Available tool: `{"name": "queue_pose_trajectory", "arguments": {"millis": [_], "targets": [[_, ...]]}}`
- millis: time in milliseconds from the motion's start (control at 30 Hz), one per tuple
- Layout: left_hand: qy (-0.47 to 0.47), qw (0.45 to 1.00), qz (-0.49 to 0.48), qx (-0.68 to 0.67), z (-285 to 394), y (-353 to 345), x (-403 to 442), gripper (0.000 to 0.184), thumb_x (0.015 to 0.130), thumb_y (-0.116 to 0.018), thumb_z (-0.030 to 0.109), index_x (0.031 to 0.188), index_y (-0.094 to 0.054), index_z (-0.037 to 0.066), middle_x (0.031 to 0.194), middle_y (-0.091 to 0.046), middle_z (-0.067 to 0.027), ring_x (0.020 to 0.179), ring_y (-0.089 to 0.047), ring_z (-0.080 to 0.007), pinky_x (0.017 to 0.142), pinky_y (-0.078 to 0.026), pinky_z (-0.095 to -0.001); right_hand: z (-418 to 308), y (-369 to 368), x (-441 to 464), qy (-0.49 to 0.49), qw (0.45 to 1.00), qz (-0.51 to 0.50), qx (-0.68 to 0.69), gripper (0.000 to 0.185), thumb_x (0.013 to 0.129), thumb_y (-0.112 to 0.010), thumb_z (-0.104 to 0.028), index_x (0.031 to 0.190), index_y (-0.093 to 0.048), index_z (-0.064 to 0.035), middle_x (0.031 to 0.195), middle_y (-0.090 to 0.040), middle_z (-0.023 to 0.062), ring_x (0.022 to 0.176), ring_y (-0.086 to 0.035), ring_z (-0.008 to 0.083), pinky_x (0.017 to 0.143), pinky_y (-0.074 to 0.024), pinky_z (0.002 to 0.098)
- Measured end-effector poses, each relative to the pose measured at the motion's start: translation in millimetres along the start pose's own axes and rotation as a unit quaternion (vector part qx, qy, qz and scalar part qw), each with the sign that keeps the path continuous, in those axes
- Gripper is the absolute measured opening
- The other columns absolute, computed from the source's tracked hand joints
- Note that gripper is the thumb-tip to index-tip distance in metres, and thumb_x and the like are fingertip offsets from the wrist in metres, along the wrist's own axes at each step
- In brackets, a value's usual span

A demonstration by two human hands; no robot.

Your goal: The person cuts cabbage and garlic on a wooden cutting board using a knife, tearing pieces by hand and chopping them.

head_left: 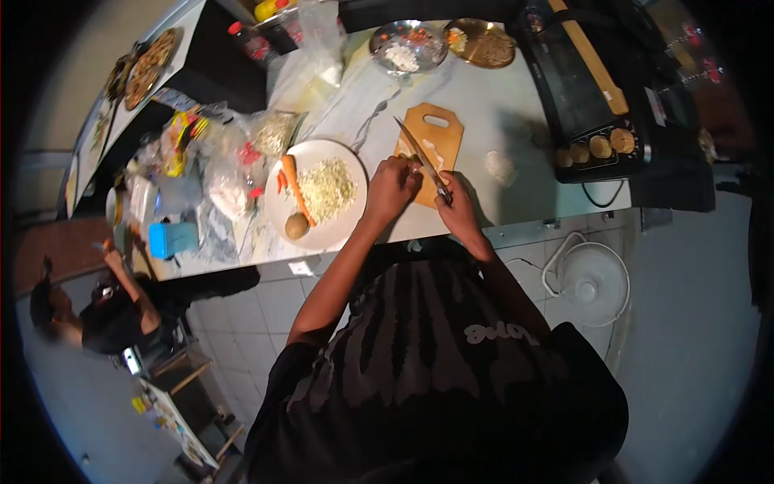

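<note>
My right hand (459,211) is wrapped round the handle of a knife (421,156), whose blade slants up and left over a wooden cutting board (450,133). On the board's left side, my left hand (392,190) is closed, its fingertips close to the blade; a small brownish piece shows at them, too small to name. Pale slices (433,150) lie on the board beyond the knife. To the left, a white plate (272,211) bears a carrot (293,179), red chillies (281,182), a round brown vegetable (297,226) and a heap of pale chopped bits (330,191).
Two metal plates (409,47) (486,47) with chopped food stand at the back. A toaster oven (592,89) occupies the right end. Plastic bags (228,187) and a blue container (173,239) crowd the left. Another person (113,310) is at far left; a white bucket (592,284) is on the floor.
</note>
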State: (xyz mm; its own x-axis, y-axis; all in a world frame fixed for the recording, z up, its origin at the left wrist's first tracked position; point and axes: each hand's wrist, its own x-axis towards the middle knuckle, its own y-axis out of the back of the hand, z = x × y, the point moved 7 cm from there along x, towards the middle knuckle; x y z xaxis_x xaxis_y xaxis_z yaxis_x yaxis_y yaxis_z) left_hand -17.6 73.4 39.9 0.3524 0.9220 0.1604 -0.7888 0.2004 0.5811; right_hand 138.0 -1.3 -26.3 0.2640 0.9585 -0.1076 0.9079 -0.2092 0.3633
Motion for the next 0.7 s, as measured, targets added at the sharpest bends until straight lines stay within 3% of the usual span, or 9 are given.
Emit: {"name": "queue_pose_trajectory", "arguments": {"millis": [33,100,167,267,300,367,533,633,700], "targets": [[-0.017,1.000,-0.011,0.020,1.5,-1.6,6.9,0.022,0.083,-0.065,0.007,0.104,-0.068,0.004,0.087,-0.064,-0.0156,0.088,-0.061,-0.0356,0.079,-0.051,-0.0439,2.0,3.6,1.2,-0.004,1.000,0.011,-0.010,0.043,0.080,-0.067,-0.004,0.121,-0.055,-0.0054,0.096,-0.063,0.0158,0.077,-0.064,0.0284,0.070,-0.0519,0.0390],[-0.034,0.998,-0.049,0.032,-2.4,-6.1,20.9,0.022,0.081,-0.065,0.006,0.103,-0.069,0.005,0.093,-0.063,-0.0146,0.094,-0.061,-0.0333,0.083,-0.051,-0.0434,-5.0,10.2,3.8,0.027,0.998,0.053,-0.012,0.035,0.081,-0.071,-0.007,0.114,-0.061,-0.0040,0.081,-0.064,0.0134,0.071,-0.064,0.0232,0.068,-0.0517,0.0350],[-0.142,0.981,-0.064,0.117,2.6,-9.4,23.1,0.030,0.077,-0.070,0.004,0.107,-0.068,0.005,0.102,-0.063,-0.0119,0.101,-0.059,-0.0330,0.088,-0.051,-0.0430,-6.1,13.8,8.3,-0.021,0.995,0.098,-0.023,0.032,0.079,-0.076,-0.015,0.105,-0.062,-0.0011,0.078,-0.066,0.0168,0.070,-0.067,0.0291,0.068,-0.0528,0.0372],[-0.190,0.978,-0.020,0.082,-5.5,-9.5,20.2,0.027,0.078,-0.071,0.004,0.105,-0.070,0.005,0.101,-0.061,-0.0106,0.099,-0.058,-0.0317,0.088,-0.051,-0.0413,-19.1,22.6,34.6,-0.020,0.981,0.138,-0.134,0.041,0.077,-0.080,-0.027,0.099,-0.059,0.0010,0.085,-0.068,0.0241,0.084,-0.068,0.0437,0.071,-0.0531,0.0469],[-0.192,0.979,-0.022,0.073,-11.5,-12.3,22.9,0.027,0.078,-0.071,0.004,0.105,-0.070,0.005,0.101,-0.061,-0.0106,0.099,-0.058,-0.0317,0.088,-0.051,-0.0413,-17.5,21.1,40.4,-0.023,0.979,0.142,-0.141,0.041,0.077,-0.080,-0.027,0.099,-0.059,0.0010,0.085,-0.068,0.0241,0.084,-0.068,0.0437,0.071,-0.0531,0.0469],[-0.165,0.985,-0.033,0.027,-26.1,-16.6,27.5,0.021,0.079,-0.070,0.003,0.100,-0.068,0.006,0.099,-0.061,-0.0120,0.100,-0.058,-0.0318,0.089,-0.050,-0.0413,-11.1,17.5,47.3,-0.002,0.974,0.170,-0.153,0.039,0.073,-0.083,-0.029,0.090,-0.059,-0.0030,0.071,-0.066,0.0136,0.065,-0.069,0.0277,0.062,-0.0526,0.0400],[-0.130,0.991,-0.037,-0.004,-29.3,-9.4,54.9,0.022,0.078,-0.071,0.003,0.099,-0.072,0.009,0.098,-0.062,-0.0106,0.099,-0.058,-0.0322,0.088,-0.051,-0.0413,-36.3,15.5,50.7,-0.017,0.957,0.180,-0.227,0.032,0.074,-0.076,-0.022,0.093,-0.059,-0.0032,0.072,-0.066,0.0152,0.065,-0.068,0.0270,0.064,-0.0529,0.0411],[-0.208,0.976,0.014,0.057,-4.9,5.1,59.6,0.029,0.076,-0.072,0.004,0.105,-0.072,0.010,0.099,-0.063,-0.0102,0.100,-0.058,-0.0315,0.085,-0.051,-0.0403,-40.3,28.1,45.9,-0.020,0.974,0.160,-0.158,0.033,0.074,-0.078,-0.019,0.095,-0.058,-0.0027,0.076,-0.069,0.0110,0.063,-0.066,0.0213,0.064,-0.0543,0.0385],[-0.223,0.975,0.012,0.008,12.0,11.2,62.6,0.032,0.076,-0.073,0.004,0.108,-0.072,0.010,0.097,-0.063,-0.0100,0.096,-0.059,-0.0301,0.083,-0.051,-0.0391,-48.5,34.5,51.4,0.043,0.994,0.099,-0.028,0.033,0.074,-0.081,-0.016,0.094,-0.059,-0.0030,0.078,-0.069,0.0049,0.062,-0.062,0.0126,0.060,-0.0533,0.0318]]}}
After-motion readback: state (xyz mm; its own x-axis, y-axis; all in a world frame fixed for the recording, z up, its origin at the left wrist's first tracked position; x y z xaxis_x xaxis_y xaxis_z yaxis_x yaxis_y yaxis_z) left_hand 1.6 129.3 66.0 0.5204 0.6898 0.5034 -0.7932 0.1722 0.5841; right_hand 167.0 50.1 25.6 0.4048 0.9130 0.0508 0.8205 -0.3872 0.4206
